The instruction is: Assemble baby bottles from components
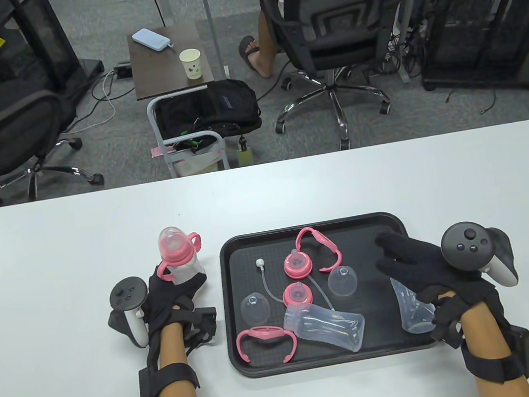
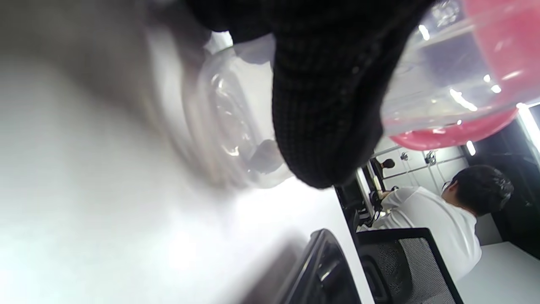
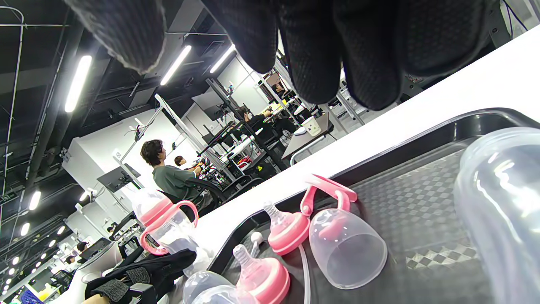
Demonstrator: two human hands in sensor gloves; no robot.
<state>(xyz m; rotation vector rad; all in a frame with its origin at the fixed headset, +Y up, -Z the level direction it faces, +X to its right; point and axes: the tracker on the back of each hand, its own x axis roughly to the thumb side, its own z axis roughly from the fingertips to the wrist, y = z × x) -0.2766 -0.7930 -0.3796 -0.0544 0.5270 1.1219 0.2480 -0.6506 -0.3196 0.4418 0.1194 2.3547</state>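
Observation:
My left hand (image 1: 181,278) grips an assembled baby bottle (image 1: 180,254) with a pink collar, pink handles and a clear cap, upright on the white table just left of the black tray (image 1: 309,228). In the left wrist view a gloved finger (image 2: 329,105) presses on the clear bottle (image 2: 228,122). My right hand (image 1: 402,257) hovers open, fingers spread, over the tray's right side, above a clear bottle body (image 1: 413,310) at the tray's right edge. In the right wrist view its fingers (image 3: 312,50) hang free above that bottle body (image 3: 502,211).
The tray holds a second clear bottle body lying down (image 1: 327,324), two pink nipple collars (image 1: 298,263) (image 1: 298,294), two clear caps (image 1: 255,308) (image 1: 342,280), two pink handle rings (image 1: 319,245) (image 1: 265,341) and a straw (image 1: 265,281). Chairs and a side table stand beyond the far edge.

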